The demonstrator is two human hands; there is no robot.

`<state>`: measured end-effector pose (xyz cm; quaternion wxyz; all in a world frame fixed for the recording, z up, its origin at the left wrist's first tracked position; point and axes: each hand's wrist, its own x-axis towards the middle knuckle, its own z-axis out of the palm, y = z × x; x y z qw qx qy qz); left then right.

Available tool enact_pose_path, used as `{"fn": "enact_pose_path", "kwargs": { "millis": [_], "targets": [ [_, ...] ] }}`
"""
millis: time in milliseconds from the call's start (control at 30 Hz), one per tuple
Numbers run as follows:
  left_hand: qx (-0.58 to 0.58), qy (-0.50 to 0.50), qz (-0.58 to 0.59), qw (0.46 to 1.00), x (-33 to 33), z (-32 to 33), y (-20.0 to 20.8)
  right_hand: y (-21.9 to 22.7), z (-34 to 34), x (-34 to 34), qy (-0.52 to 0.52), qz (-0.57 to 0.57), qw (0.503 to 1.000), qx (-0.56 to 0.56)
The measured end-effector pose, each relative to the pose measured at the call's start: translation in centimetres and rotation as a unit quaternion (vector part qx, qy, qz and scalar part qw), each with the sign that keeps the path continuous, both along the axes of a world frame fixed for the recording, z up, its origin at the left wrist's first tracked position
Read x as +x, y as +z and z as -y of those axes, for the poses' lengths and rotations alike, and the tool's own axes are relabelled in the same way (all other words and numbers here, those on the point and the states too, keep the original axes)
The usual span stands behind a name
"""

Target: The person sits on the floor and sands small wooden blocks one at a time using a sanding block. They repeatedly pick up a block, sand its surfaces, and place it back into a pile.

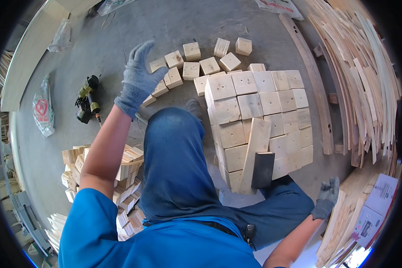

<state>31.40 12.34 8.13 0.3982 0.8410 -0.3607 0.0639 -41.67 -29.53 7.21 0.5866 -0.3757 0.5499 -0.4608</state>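
Observation:
My left hand (142, 73), in a grey glove, is raised ahead with its fingers stretched and thumb apart, and nothing is in it. Closest to it are loose wooden blocks (173, 78) scattered on the floor. In front of my knee stands a neat stack of square wooden blocks (270, 103), most with a small dark dot on the face. Across its near side lie a pale wooden strip (257, 136) and a dark flat piece (263, 170). Out to the right, my right hand (327, 198), gloved too, has its fingers apart beside wooden boards (350, 210).
Left on the grey floor lie a green-and-black power tool (87, 98) and a plastic bag (43, 107). A heap of blocks (129, 172) is by my left side. Long wood strips (362, 85) and a holed beam (310, 76) run along the right, above a printed carton (375, 210).

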Motion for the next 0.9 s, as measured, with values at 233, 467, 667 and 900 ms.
{"fn": "enact_pose_path", "kwargs": {
  "millis": [233,467,667,900],
  "targets": [
    [0.345,0.015,-0.016,0.938,6.4,-7.0,-15.0,-0.4,0.3,1.1,0.003,-0.066,0.997,0.029],
    [0.507,0.027,-0.104,0.856,8.5,-6.5,-23.5,1.1,-0.6,4.3,-0.021,-0.151,0.987,0.053],
    [0.551,0.028,-0.123,0.825,10.7,-6.9,-28.2,1.6,-1.0,4.4,-0.008,-0.203,0.977,0.07],
    [0.547,0.013,-0.097,0.832,12.2,-7.9,-30.9,1.4,-0.7,4.6,0.009,-0.221,0.972,0.081]
  ]
}}
